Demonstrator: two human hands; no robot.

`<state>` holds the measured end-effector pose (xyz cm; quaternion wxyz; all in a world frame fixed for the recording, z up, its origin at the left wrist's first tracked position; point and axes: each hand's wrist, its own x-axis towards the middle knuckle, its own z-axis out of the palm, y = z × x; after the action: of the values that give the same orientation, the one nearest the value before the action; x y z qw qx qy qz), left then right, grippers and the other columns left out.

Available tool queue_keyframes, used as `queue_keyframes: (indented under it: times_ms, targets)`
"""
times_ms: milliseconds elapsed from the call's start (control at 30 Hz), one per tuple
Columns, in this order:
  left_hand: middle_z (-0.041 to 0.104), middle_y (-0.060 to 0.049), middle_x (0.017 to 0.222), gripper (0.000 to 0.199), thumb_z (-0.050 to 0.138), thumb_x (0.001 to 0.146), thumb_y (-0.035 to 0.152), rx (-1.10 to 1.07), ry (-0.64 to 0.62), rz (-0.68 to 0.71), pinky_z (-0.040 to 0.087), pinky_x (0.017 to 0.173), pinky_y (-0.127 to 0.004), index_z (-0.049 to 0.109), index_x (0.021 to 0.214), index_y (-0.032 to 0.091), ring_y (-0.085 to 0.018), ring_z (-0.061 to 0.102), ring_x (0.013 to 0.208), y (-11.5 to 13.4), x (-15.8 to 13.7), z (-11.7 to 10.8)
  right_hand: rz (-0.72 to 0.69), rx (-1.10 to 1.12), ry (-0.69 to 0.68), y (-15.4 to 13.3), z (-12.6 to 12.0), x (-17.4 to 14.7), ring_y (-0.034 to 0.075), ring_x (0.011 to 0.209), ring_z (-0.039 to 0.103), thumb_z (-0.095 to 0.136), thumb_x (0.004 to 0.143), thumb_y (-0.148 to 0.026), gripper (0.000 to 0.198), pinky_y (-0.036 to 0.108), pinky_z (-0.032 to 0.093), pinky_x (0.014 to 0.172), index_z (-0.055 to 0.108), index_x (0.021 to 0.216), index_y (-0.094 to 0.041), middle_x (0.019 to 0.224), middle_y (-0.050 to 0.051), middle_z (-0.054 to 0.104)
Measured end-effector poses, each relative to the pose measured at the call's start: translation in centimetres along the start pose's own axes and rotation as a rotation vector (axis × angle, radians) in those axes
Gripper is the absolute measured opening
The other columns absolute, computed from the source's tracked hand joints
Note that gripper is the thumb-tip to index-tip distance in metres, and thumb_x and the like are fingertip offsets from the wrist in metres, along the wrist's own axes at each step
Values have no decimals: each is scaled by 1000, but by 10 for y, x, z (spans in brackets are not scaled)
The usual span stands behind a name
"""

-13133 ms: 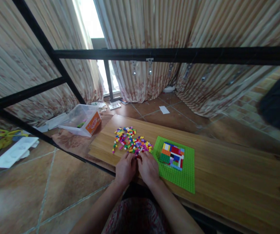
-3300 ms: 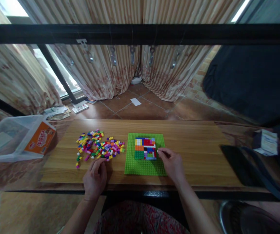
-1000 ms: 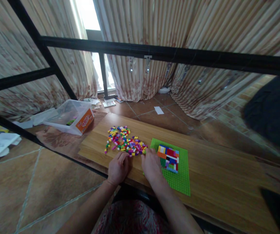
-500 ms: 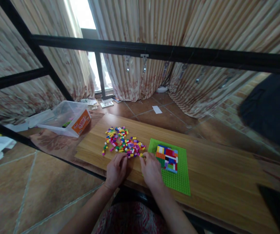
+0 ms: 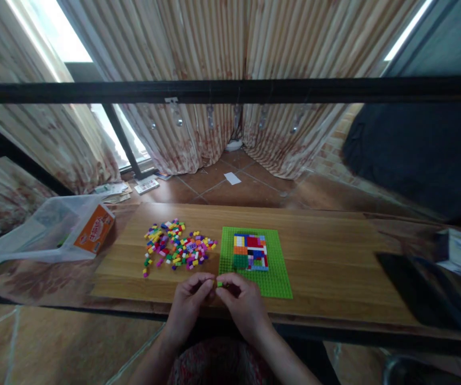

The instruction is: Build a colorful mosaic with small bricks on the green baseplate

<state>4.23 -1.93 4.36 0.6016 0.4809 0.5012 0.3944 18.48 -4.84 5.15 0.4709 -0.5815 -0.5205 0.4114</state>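
The wooden counter [image 5: 326,256] spreads out ahead of both your hands, with the black frame bar [image 5: 230,90] crossing well beyond it and the striped curtains [image 5: 222,48] behind that. Far off to the left of your left hand lies a clear plastic box [image 5: 49,227] with an orange label, tipped on its side at the counter's end. Just beyond your right hand sits the green baseplate [image 5: 274,280], its near edge close to your knuckles; a block of bricks in mixed colours [image 5: 250,251] is pressed onto its far half. Beyond your left hand, near but apart from it, the loose bricks [image 5: 176,248] lie scattered beside the baseplate. Your left hand [image 5: 188,307] and right hand [image 5: 243,306] meet at the counter's near edge, fingertips drawn together. Between them you pinch a small green brick [image 5: 219,284], your right fingers closed on it and your left fingers touching it from the other side.
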Motion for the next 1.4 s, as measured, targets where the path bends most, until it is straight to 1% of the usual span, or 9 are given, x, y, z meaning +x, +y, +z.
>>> queue_keyframes:
  times_ms: [100,267,400,500,600,733,1033,1300,1400]
  targets:
    - [64,0,69,28,68,73,39,18,54,-4,47,61,-22,68,89,16,-12,57,64,-5,3,0,13,75,108,17,-22,-4,16,77,63,63,76,-24,16,28,50,72,73,89,-23,83,2,69]
    - [68,-3,78,29,67,72,39,212,153,126,51,68,-26,68,89,16,-16,62,70,-20,18,-8,104,80,313,45,-73,2,20,74,66,63,77,-36,26,33,53,70,72,95,-20,86,6,71]
    - [69,-4,82,27,60,78,40,383,156,215,52,71,-28,67,92,17,-17,64,73,-26,25,-12,106,23,375,53,-97,14,22,74,68,56,81,-39,33,35,55,70,70,101,-17,86,9,72]
    - [69,-5,88,26,58,82,39,489,133,286,52,76,-29,67,94,18,-18,64,80,-28,25,-14,65,-146,381,52,-99,23,22,77,68,54,80,-34,30,36,54,74,72,99,-18,87,10,73]
    - [70,-5,89,24,56,84,38,553,100,329,51,76,-29,67,95,19,-17,64,80,-27,23,-14,18,-344,396,48,-96,30,21,81,67,53,79,-30,27,36,52,78,73,93,-18,91,9,72]
    - [70,-5,90,23,54,86,36,596,90,347,51,77,-30,67,96,20,-18,65,81,-25,22,-14,48,-474,376,42,-92,36,19,73,66,52,80,-27,25,32,51,73,73,91,-19,86,7,73]
    - [70,-5,93,22,53,88,35,642,88,364,51,80,-30,66,97,20,-18,65,85,-27,23,-14,107,-484,335,42,-93,44,19,70,67,56,77,-30,22,31,50,70,72,87,-19,80,6,73]
    - [70,-6,93,23,53,87,34,629,99,363,51,81,-31,66,98,19,-19,65,86,-25,22,-13,77,-405,333,45,-95,41,19,70,67,58,76,-38,27,31,51,68,72,88,-19,81,6,73]
    - [70,-6,94,23,53,87,34,627,98,363,51,81,-31,67,98,19,-19,65,87,-23,21,-12,61,-348,331,47,-97,40,20,73,68,55,79,-42,31,32,51,70,72,90,-18,85,7,74]
